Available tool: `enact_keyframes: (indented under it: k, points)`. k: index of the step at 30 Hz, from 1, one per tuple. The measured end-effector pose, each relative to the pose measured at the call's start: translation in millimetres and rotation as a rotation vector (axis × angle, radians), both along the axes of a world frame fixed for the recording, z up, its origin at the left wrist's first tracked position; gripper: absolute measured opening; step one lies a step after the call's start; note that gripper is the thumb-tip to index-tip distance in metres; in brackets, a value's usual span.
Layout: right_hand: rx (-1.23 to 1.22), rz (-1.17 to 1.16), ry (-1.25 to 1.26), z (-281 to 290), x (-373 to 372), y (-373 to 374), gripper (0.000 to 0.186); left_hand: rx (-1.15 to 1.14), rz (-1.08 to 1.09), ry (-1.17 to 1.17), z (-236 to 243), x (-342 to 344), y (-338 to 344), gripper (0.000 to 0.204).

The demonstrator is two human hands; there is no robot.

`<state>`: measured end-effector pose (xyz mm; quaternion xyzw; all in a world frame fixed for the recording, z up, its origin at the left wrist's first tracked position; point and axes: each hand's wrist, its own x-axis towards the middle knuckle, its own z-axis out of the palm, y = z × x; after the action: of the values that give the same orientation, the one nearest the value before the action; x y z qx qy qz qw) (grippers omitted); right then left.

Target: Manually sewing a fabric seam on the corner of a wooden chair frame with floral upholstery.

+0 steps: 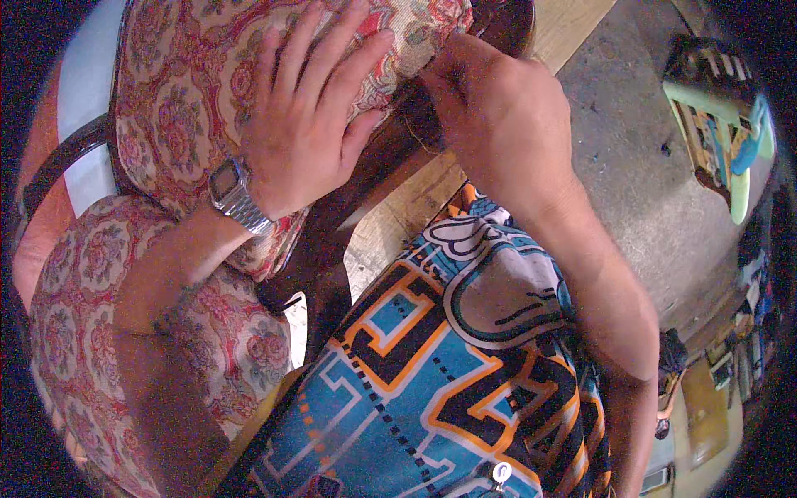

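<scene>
A chair part padded with red and beige floral upholstery fabric (pixel 178 137) lies across the upper left, set in a dark wooden frame (pixel 378 178). My left hand (pixel 311 124), with a metal watch (pixel 237 195) on its wrist, rests flat on the padding, fingers spread. At the padding's right corner, the fingertips of my right hand (pixel 506 116) are pinched on the fabric's edge. Whether they also hold something small is hidden. A thin loose thread (pixel 423 141) hangs just below these fingers, beside the dark wood.
Another floral-covered cushion (pixel 79 290) sits at the lower left, under my left forearm. A patterned blue, black and orange cloth (pixel 398 390) covers my lap. Pale wooden boards (pixel 415 212) run beneath the frame. On the grey floor (pixel 631 166) at the right stands a light green plastic chair (pixel 739 191).
</scene>
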<state>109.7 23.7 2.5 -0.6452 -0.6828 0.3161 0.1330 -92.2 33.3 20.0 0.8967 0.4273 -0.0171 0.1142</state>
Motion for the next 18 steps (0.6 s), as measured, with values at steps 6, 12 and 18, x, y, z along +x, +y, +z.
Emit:
enact_keyframes:
  k: [6,12,18]
  points:
    - [0.009,0.032,-0.003,1.2,2.0,1.0,0.014,0.0,0.019,-0.014,-1.7,0.5,-0.2,0.064]
    - [-0.033,0.105,0.056,3.0,9.1,4.5,0.016,0.004,0.018,0.002,-2.3,0.1,0.2,0.064]
    - [-0.005,-0.016,0.212,6.1,9.7,3.7,0.016,0.038,-0.011,0.01,-2.3,-0.2,1.0,0.064]
